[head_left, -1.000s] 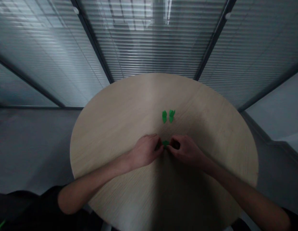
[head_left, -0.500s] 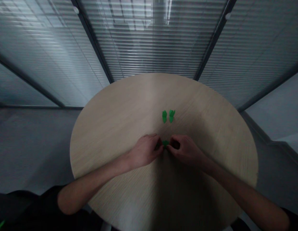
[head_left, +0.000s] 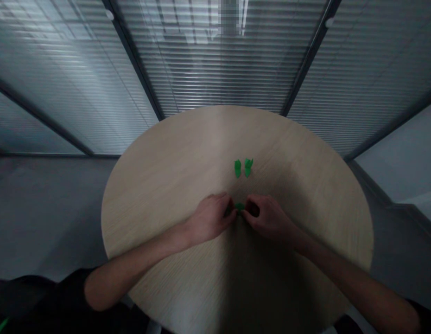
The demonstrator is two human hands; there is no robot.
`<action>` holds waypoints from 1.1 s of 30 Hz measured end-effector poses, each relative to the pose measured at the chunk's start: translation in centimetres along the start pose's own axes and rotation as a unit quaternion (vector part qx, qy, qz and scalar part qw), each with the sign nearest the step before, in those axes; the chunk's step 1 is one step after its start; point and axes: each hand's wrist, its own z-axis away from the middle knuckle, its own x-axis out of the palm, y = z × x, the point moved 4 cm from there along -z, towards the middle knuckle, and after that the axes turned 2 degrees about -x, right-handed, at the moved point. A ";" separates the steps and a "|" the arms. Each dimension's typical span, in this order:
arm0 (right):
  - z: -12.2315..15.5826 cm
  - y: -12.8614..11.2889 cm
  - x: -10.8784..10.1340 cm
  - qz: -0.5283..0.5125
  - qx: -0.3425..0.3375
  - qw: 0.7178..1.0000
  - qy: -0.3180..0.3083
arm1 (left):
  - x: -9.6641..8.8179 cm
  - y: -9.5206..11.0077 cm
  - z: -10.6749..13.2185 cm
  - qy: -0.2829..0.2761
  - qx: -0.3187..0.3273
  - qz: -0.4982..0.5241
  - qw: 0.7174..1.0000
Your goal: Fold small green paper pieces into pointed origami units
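A small green piece (head_left: 239, 207) sits low over the round wooden table (head_left: 160, 185), pinched from both sides. My left hand (head_left: 210, 217) closes on its left side with curled fingers. My right hand (head_left: 267, 217) closes on its right side the same way. Most of the piece is hidden between my fingertips, so its shape cannot be made out. Two more small green folded pieces (head_left: 243, 167) stand side by side on the table just beyond my hands.
The table's far edge meets glass walls with horizontal blinds (head_left: 218, 60) and dark frames. Grey floor (head_left: 45, 208) lies to the left and right of the table.
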 end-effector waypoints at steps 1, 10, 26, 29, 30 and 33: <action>0.0 0.0 0.0 -0.002 0.000 1.000 0.001 | 0.0 -0.1 0.0 0.000 -0.004 0.005 1.000; -0.1 0.6 0.0 -0.041 0.004 0.999 -0.008 | -0.1 -0.7 0.2 0.008 -0.032 0.057 0.998; -0.3 0.8 -0.4 -0.088 0.006 0.995 -0.039 | 0.2 -1.3 0.0 0.006 -0.012 0.067 0.998; -0.3 1.0 -0.5 -0.093 0.004 0.994 -0.050 | 0.2 -1.3 0.0 0.002 -0.015 0.063 0.998; -0.3 1.0 -0.6 -0.094 0.003 0.994 -0.053 | 0.2 -1.3 -0.1 0.001 -0.015 0.064 0.998; -0.4 1.3 -0.6 -0.116 0.000 0.991 -0.069 | 0.3 -1.4 -0.1 0.005 -0.013 0.065 0.998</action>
